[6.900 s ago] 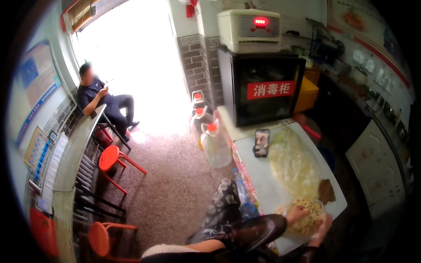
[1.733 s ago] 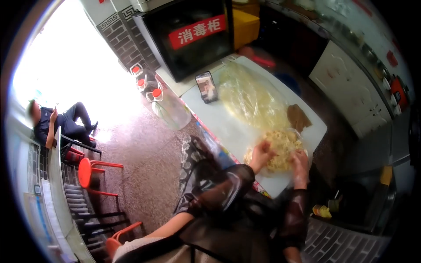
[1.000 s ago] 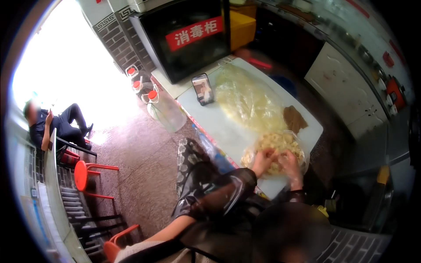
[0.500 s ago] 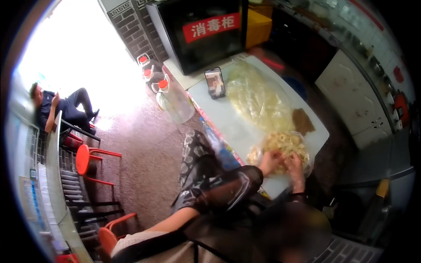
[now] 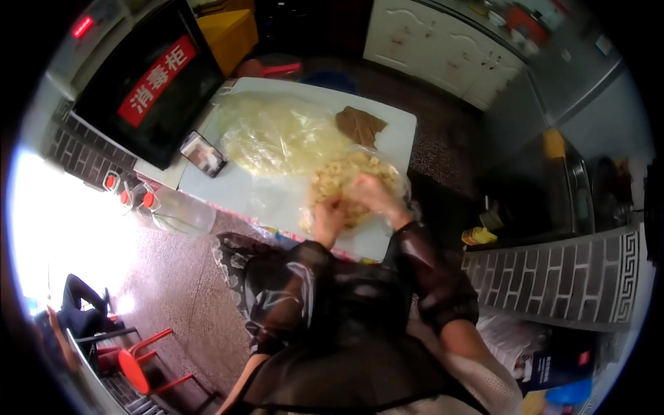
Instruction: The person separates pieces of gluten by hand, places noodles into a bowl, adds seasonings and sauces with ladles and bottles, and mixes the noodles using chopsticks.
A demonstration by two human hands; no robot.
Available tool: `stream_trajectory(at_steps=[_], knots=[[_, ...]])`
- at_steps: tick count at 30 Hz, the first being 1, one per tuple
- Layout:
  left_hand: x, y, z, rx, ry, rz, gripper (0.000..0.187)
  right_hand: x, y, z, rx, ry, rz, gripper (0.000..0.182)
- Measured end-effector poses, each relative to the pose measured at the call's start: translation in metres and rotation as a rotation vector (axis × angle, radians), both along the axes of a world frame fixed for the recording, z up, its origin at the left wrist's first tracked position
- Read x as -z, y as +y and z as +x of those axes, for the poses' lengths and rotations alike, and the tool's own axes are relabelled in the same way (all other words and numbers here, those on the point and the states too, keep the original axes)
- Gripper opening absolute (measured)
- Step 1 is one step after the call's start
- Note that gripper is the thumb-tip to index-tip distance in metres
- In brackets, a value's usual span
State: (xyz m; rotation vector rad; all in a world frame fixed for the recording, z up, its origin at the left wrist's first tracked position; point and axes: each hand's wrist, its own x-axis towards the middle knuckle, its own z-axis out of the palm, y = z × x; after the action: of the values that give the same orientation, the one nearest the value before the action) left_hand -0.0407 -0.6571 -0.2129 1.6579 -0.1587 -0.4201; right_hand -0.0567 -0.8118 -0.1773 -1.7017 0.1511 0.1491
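Where the right hand (image 5: 375, 196) blurs, pale pieces (image 5: 337, 176) partly hidden.

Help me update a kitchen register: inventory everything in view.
table: 1, white, centre
pale pieces: many, cream, in clear plastic on the table
large plastic bag: 1, yellowish, beyond the pieces
flat item: 1, brown, table's far right
phone: 1, black-edged, table's left side
cabinet: 1, black with red label, upper left
box: 1, yellow, beside the cabinet
jugs: 3, red-capped, left of the table
stool: at least 1, red, lower left
cupboard doors: several, white, upper right
fridge: 1, grey, upper right
packet: 1, yellow, right
counter items: several, mixed, top right, indistinct
seated person: 1, dark clothes, lower left
left hand: 1, dark-sleeved, at the pieces
right hand: 1, dark-sleeved, over them
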Motion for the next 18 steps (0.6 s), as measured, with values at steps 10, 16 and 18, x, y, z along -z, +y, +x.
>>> stream_trajectory(at_steps=[10, 16, 18], knots=[[0.001, -0.006, -0.006, 0.011, -0.233, 0.009, 0.021, 0.018, -0.003, -0.001, -0.076, -0.043, -0.049, 0.020], [0.006, -0.008, -0.003, -0.176, -0.081, -0.031, 0.021, 0.046, -0.019, 0.015, 0.067, -0.357, -0.378, 0.014], [0.021, -0.007, 0.003, -0.213, -0.108, -0.062, 0.021, 0.046, -0.030, 0.014, 0.258, -0.278, -0.130, 0.013]])
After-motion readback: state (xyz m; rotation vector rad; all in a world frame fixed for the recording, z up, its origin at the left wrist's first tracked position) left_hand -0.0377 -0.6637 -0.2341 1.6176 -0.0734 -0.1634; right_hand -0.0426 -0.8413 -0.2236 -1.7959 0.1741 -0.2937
